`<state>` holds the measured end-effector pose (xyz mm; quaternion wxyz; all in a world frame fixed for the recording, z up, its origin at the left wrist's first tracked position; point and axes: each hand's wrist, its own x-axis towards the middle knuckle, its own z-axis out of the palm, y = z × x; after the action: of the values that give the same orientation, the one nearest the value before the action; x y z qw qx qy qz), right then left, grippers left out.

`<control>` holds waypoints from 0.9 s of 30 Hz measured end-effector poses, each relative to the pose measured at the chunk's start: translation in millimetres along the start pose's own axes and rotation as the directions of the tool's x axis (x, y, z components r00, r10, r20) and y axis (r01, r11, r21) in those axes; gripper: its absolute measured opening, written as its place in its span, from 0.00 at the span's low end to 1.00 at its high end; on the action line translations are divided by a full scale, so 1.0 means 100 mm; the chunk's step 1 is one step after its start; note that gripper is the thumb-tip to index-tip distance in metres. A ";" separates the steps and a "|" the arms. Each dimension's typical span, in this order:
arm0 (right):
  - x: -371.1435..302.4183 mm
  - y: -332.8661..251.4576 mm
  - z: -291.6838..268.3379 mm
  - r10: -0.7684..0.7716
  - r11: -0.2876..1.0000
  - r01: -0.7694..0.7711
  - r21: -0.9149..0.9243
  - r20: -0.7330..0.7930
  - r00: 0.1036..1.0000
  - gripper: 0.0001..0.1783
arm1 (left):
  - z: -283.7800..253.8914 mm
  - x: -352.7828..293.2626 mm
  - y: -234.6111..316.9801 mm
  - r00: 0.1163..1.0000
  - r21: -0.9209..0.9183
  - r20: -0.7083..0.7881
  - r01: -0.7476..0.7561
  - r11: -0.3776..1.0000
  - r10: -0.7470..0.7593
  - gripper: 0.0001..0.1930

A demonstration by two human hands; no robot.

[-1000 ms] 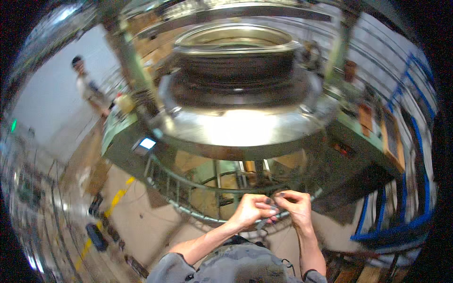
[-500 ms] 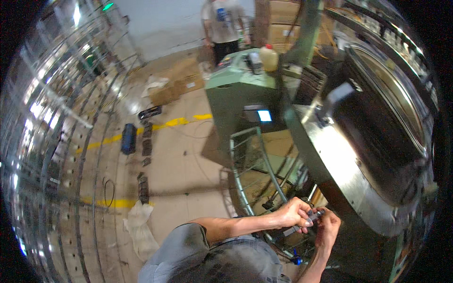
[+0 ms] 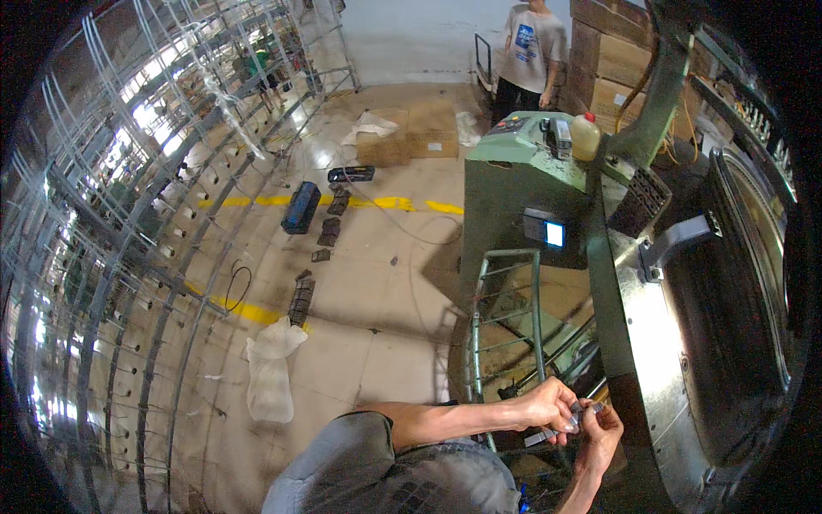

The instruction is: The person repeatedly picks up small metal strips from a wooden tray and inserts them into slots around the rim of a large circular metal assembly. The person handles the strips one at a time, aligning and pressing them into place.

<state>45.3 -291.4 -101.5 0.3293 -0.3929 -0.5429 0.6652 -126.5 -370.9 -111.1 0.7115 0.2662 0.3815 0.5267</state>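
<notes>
Close together, at the lower right, my two hands meet in front of a large round machine. My left hand reaches across from the left with its fingers closed on a small shiny metal piece. The fingers of my right hand are bent and pinch the same piece from the other side. A pale, flat strip sticks out below my left fingers; I cannot tell whether it belongs to the piece. The fingers hide most of what is held, so its exact kind does not show.
A green control cabinet with a yellowish bottle stands ahead; a person is behind it. Tubular metal guard curves by my hands. Wire racks line the left. A blue toolbox and cardboard boxes lie on the floor.
The view has swung left, so the cabinet, machine and floor things sit further right in the picture. Both hands stay together on the small metal piece.
</notes>
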 end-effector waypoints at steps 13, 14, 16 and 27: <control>-0.15 0.04 -0.26 0.090 0.991 -0.074 0.112 -0.152 0.984 0.16 | 0.25 0.26 -0.11 0.998 0.090 0.058 0.021 0.996 -0.027 0.13; -0.16 0.05 -0.25 0.043 0.991 -0.023 0.130 -0.154 0.987 0.17 | 0.26 0.28 -0.10 0.997 0.088 0.061 0.037 0.995 -0.042 0.13; -0.16 0.06 -0.25 0.099 0.987 -0.069 0.146 -0.207 0.973 0.16 | 0.28 0.32 -0.08 0.996 0.110 0.061 0.053 0.993 -0.060 0.13; -0.08 0.01 -0.36 0.057 0.998 -0.047 0.046 -0.262 0.963 0.10 | 0.18 0.30 -0.06 0.990 0.069 0.101 0.087 0.994 -0.094 0.07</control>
<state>80.7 -281.9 -105.3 0.3886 -0.4853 -0.4707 0.6260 -104.2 -343.3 -113.5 0.7446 0.2987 0.3723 0.4666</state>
